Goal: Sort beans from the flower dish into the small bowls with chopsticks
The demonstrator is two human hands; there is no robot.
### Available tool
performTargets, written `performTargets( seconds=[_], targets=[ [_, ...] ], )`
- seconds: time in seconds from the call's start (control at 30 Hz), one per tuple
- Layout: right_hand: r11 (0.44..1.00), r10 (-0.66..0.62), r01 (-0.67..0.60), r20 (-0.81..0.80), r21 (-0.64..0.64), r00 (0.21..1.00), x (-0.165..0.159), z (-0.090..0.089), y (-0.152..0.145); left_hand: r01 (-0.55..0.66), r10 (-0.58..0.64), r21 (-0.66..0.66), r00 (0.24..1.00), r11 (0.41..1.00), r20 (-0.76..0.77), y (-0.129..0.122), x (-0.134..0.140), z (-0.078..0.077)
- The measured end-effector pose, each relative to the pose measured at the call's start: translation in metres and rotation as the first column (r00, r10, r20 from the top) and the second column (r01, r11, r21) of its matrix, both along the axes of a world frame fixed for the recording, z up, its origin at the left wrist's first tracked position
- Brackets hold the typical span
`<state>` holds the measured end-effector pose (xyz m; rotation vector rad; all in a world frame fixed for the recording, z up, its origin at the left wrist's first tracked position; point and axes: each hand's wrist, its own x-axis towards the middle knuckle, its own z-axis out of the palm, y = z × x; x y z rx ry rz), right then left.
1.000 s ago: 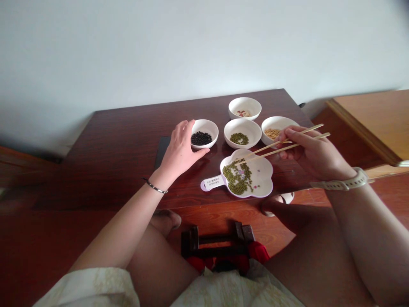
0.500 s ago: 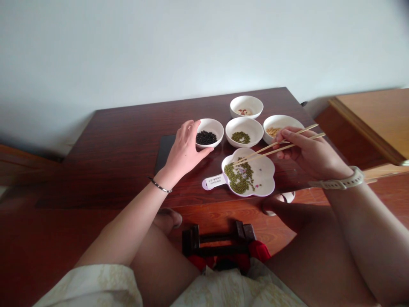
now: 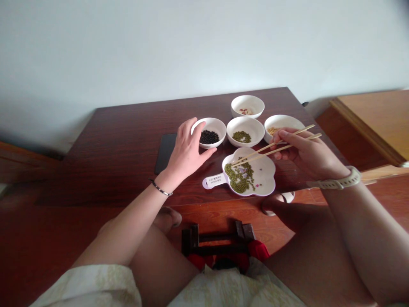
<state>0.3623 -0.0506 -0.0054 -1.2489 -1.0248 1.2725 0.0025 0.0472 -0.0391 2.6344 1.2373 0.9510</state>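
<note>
Gripping chopsticks (image 3: 275, 147), right hand (image 3: 306, 153) apparently tips them over beans (image 3: 239, 177).

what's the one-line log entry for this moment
right hand: holds chopsticks, tips over flower dish | left hand: touching black-bean bowl

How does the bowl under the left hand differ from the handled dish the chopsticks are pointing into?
The round bowl holds black beans; the flower-shaped dish holds green beans, heaped on its left side. The bowl is plain and deep, while the dish is shallow with a labelled handle. The left hand touches the bowl's rim; the dish is touched by neither hand, with only the chopsticks in the right hand reaching over it. Both are white and sit on the dark table.
</note>
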Motion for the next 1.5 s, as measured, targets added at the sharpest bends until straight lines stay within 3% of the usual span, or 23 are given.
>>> performTargets(
  seconds=[0.2,0.3,0.43,0.67,1.07,1.5],
  targets=[
    [1.0,-0.006,0.006,-0.016,0.014,1.0,0.001,0.002,-0.002,0.074,-0.079,0.062,0.993,0.995,0.09,-0.024,-0.006,0.009],
    [1.0,0.014,-0.014,-0.043,0.011,0.999,-0.003,0.003,-0.004,0.232,-0.222,-0.093,0.969,0.968,0.111,-0.037,-0.011,0.01],
    [0.999,0.037,-0.038,-0.056,-0.014,0.998,-0.009,-0.001,-0.004,0.369,-0.368,-0.31,0.927,0.876,0.064,-0.052,-0.015,0.007],
    [1.0,0.009,-0.009,-0.03,-0.016,1.0,-0.014,-0.003,-0.003,0.348,-0.407,-0.375,0.909,0.859,-0.087,-0.064,-0.014,0.0],
    [1.0,0.001,-0.002,-0.045,-0.017,0.999,-0.011,0.004,-0.009,0.341,-0.4,-0.394,0.913,0.853,-0.075,-0.063,-0.014,-0.002],
    [0.999,-0.016,0.014,-0.025,-0.05,1.0,-0.016,-0.004,-0.005,0.336,-0.375,-0.417,0.927,0.845,-0.013,-0.063,-0.013,0.002]
  ],
)
